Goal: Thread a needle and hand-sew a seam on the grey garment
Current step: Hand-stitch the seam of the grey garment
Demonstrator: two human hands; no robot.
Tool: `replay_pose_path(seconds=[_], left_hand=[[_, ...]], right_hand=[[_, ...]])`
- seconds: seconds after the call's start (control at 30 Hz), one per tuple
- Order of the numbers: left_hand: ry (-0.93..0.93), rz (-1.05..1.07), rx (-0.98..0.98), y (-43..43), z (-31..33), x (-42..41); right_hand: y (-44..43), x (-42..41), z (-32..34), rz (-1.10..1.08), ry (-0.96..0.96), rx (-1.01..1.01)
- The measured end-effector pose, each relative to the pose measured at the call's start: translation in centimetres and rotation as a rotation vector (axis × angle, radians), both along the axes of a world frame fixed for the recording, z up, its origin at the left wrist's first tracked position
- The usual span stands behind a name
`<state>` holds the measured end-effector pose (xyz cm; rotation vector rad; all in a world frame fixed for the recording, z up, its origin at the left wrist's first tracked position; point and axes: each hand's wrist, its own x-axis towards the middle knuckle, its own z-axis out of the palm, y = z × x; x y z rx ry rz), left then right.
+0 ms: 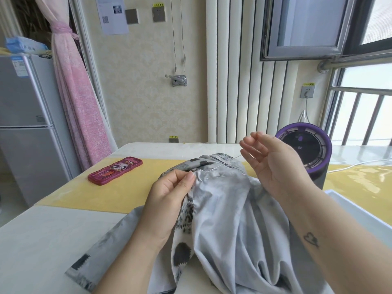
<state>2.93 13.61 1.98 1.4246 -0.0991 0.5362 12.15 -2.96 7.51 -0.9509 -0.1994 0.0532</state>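
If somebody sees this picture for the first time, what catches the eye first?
The grey patterned cloth garment heaped centrally, the left hand pinching its top edge. The right hand is raised beside it, a thin white thread running towards its fingers. A red cartoon-printed case lies at left.

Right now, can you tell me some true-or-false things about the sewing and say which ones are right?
1. The left hand pinches the grey patterned cloth garment. True.
2. The flat red cartoon case lies to the garment's right. False: it lies to its left, on the yellow mat.
3. A thin white thread runs from the garment towards the raised right hand. True.
4. The round purple appliance stands on the floor. False: it stands on the white table, behind the right hand.
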Motion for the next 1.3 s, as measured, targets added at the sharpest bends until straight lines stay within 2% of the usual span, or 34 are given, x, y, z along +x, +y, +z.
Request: replay_pose_path(seconds=[0.27,0.47,0.53,0.63,0.7,0.83,0.93,1.2,1.3], left_hand=[[-0.011,0.0,0.026,-0.1,0.0,-0.1],[-0.015,0.012,0.047,-0.1,0.0,0.0],[-0.015,0.018,0.047,0.0,0.0,0.0],[-0.024,0.04,0.054,0.0,-0.1,0.0],[-0.03,0.035,0.05,0.0,-0.1,0.0],[-0.054,0.008,0.03,-0.2,0.1,-0.1],[-0.061,-0.009,0.016,-0.2,0.1,-0.1],[-0.032,0.102,0.166,0.0,0.1,-0.2],[-0.01,0.137,0.166,0.2,-0.2,0.2]], right_hand=[[-0.3,0.0,0.1,-0.09,-0.02,-0.016],[-0.1,-0.3,0.1,-0.121,-0.077,-0.124],[0.0,-0.6,0.2,-0.132,-0.132,-0.213],[0.6,-1.6,0.4,-0.079,-0.27,-0.47],[1.5,-2.5,0.0,-0.083,-0.439,-0.665],[2.5,-3.5,-1.6,-0.265,-0.769,-1.112],[2.6,-3.4,-2.2,-0.309,-0.84,-1.156],[1.1,-1.7,-1.3,-0.348,-0.831,-1.204],[1.2,-1.7,-1.5,-0.327,-0.801,-1.239]])
